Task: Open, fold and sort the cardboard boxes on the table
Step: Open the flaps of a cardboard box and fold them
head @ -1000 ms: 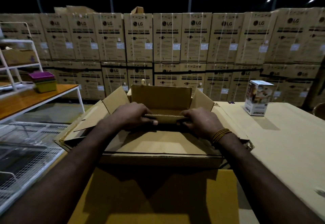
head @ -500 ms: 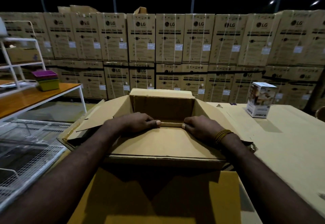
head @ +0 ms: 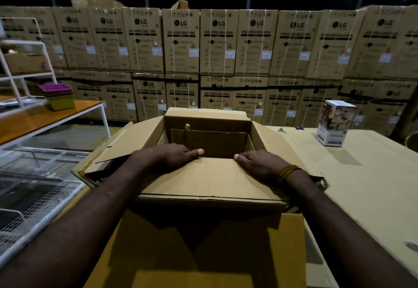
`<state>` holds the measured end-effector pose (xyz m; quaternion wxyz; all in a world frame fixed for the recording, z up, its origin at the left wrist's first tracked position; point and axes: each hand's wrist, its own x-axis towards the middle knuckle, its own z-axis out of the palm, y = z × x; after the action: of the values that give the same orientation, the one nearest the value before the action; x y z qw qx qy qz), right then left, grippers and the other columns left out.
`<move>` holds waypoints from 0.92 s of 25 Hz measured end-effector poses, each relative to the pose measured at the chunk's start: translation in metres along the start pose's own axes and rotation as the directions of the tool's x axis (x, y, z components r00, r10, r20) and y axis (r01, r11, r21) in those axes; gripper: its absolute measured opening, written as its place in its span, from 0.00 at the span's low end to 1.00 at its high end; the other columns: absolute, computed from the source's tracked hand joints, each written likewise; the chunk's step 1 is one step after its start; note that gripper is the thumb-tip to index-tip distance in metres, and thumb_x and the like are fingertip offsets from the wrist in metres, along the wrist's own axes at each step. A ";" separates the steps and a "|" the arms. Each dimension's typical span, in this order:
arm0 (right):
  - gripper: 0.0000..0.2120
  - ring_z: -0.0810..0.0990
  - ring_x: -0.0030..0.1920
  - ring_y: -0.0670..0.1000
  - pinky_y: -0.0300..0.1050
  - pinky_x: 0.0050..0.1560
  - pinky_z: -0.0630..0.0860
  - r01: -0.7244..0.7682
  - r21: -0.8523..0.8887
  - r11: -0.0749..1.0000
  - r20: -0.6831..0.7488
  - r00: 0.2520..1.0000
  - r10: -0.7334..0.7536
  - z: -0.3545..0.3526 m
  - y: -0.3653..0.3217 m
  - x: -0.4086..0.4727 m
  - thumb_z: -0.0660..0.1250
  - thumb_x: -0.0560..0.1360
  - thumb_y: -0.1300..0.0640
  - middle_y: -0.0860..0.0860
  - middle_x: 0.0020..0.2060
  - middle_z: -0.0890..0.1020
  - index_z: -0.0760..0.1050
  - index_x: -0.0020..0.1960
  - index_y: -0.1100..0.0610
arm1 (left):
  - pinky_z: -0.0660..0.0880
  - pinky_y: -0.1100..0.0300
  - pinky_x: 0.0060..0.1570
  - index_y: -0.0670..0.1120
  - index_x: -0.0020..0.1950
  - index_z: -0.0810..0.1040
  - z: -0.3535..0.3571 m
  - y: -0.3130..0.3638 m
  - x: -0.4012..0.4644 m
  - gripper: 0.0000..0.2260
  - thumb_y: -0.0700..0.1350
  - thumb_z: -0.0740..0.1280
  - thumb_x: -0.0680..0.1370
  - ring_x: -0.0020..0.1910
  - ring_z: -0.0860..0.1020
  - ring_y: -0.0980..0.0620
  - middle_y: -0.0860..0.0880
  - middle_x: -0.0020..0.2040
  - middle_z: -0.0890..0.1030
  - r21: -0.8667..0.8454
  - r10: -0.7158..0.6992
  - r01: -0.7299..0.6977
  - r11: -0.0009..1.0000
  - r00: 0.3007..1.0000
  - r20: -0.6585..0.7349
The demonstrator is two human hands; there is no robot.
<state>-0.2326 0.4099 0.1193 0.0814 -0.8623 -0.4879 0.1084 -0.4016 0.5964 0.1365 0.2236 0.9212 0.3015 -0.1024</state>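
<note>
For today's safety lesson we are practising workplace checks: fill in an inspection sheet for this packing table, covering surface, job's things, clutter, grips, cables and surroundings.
Surface: table covered with flat cardboard sheets.
Job's things: open cardboard box in the middle, side flaps spread outward, near flap pressed down and inward; another cardboard sheet lies nearer the person.
Clutter: small printed carton standing upright on the table's far right.
Grips: left hand and right hand both rest on the near flap, fingers over its far edge.
Cables: nothing seen.
Surroundings: wall of stacked washing machine cartons behind; wooden side table with coloured tubs to the left; wire racks below it.
</note>
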 end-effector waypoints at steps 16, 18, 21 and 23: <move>0.19 0.67 0.70 0.54 0.60 0.69 0.66 0.157 0.063 0.986 -0.262 0.955 -0.135 0.005 0.055 -0.047 0.55 0.82 0.45 0.51 0.74 0.63 0.66 0.72 0.43 | 0.69 0.45 0.67 0.60 0.73 0.65 0.054 0.113 -0.014 0.24 0.60 0.64 0.78 0.72 0.66 0.46 0.49 0.76 0.62 0.088 0.176 -0.160 0.983 0.954 -0.243; 0.19 0.67 0.71 0.55 0.60 0.70 0.66 0.153 0.069 0.986 -0.302 0.945 -0.125 0.005 0.086 -0.065 0.56 0.82 0.46 0.52 0.76 0.60 0.65 0.73 0.43 | 0.68 0.42 0.68 0.60 0.75 0.63 0.076 0.150 -0.014 0.26 0.61 0.64 0.78 0.74 0.64 0.46 0.49 0.78 0.60 0.126 0.192 -0.161 0.979 0.936 -0.296; 0.20 0.68 0.71 0.56 0.58 0.68 0.67 0.126 0.091 0.988 -0.351 0.932 -0.087 0.009 0.145 -0.090 0.56 0.82 0.45 0.52 0.76 0.60 0.64 0.73 0.43 | 0.66 0.41 0.70 0.59 0.76 0.60 0.111 0.208 -0.009 0.28 0.61 0.63 0.78 0.75 0.62 0.44 0.47 0.79 0.59 0.160 0.237 -0.188 0.969 0.889 -0.392; 0.20 0.70 0.70 0.56 0.57 0.67 0.68 0.101 0.099 0.990 -0.377 0.924 -0.056 0.015 0.189 -0.108 0.57 0.82 0.44 0.52 0.76 0.60 0.64 0.73 0.42 | 0.65 0.42 0.71 0.58 0.76 0.60 0.136 0.250 -0.003 0.28 0.61 0.63 0.78 0.75 0.62 0.44 0.46 0.78 0.59 0.143 0.260 -0.219 0.965 0.862 -0.435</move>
<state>-0.1349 0.2215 0.0702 0.2272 -0.8406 -0.4906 -0.0326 -0.2610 0.3514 0.1054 0.1175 0.9590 0.2235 0.1288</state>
